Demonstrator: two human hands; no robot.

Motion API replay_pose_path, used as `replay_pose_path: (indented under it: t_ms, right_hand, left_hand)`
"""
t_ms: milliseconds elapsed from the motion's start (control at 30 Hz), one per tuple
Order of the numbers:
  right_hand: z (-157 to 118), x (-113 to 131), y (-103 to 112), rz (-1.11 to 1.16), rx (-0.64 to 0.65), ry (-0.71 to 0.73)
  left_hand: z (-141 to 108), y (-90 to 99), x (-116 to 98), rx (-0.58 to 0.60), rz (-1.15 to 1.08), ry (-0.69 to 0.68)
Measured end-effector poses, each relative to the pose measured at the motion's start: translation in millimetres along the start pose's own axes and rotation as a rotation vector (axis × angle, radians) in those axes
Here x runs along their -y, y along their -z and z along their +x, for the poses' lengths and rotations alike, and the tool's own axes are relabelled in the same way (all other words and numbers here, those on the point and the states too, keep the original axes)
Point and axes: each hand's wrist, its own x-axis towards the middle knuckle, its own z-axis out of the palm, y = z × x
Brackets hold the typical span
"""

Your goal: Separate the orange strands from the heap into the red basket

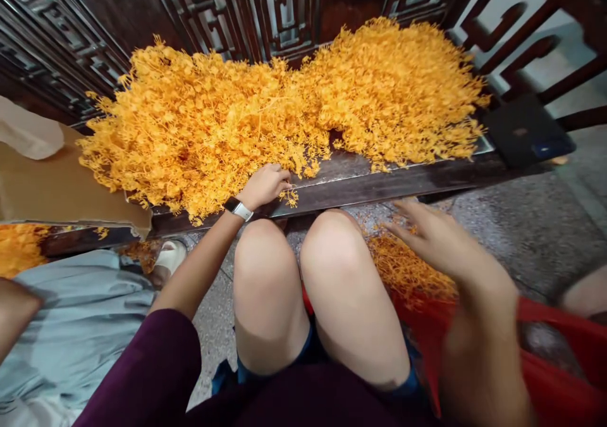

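Observation:
A big heap of fluffy orange-yellow flower sprigs (203, 123) lies along a dark wooden bench. At its front edge is my left hand (266, 185), wearing a watch (238, 208) on the wrist. Its fingers are curled together, with a small orange sprig (289, 197) at their tips. My right hand (434, 237) is smeared by motion and hangs right of my knees, fingers stretched and apart, seemingly holding nothing. Below it is a lower pile of thin orange stems (410, 272), beside something red.
The bench (341, 190) has a carved lattice back (289, 9). A dark flat device (526, 129) lies at its right end, and a cardboard box (61, 180) stands left. Another person's grey-blue clothing (85, 313) shows at lower left. A red plastic chair (559, 370) is at lower right.

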Motion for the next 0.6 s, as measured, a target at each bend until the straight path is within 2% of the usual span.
replay_pose_path:
  t_ms: [67, 100, 233, 300, 367, 467, 600]
  right_hand:
    - [30.1, 28.9, -9.0, 0.006, 0.010, 0.069]
    - [43.1, 41.6, -14.1, 0.011, 0.023, 0.118]
    - [81.5, 74.3, -36.7, 0.030, 0.060, 0.270]
    - [93.5, 81.1, -47.6, 0.110, -0.004, 0.257]
    - [101.8, 83.3, -55.8, 0.244, -0.149, 0.205]
    - [108.8, 81.6, -60.6, 0.458, -0.343, 0.164]
    - [113.1, 83.0, -59.8, 0.707, -0.292, 0.199]
  left_hand:
    - [1.0, 3.6, -3.5, -0.065, -0.025, 0.007]
    - [1.4, 7.6, -4.4, -0.139, -0.078, 0.004]
    - [6.8, 38.1, -9.7, -0.654, -0.424, 0.033]
    - [10.8, 57.7, -17.2, -0.803, -0.531, 0.018]
    - [13.1, 74.3, -27.8, -0.790, -0.568, -0.044]
    - [11.1, 86.2, -44.0, -0.686, -0.637, -0.133]
    - [0.8, 85.6, -56.6, -0.621, -0.802, -0.193]
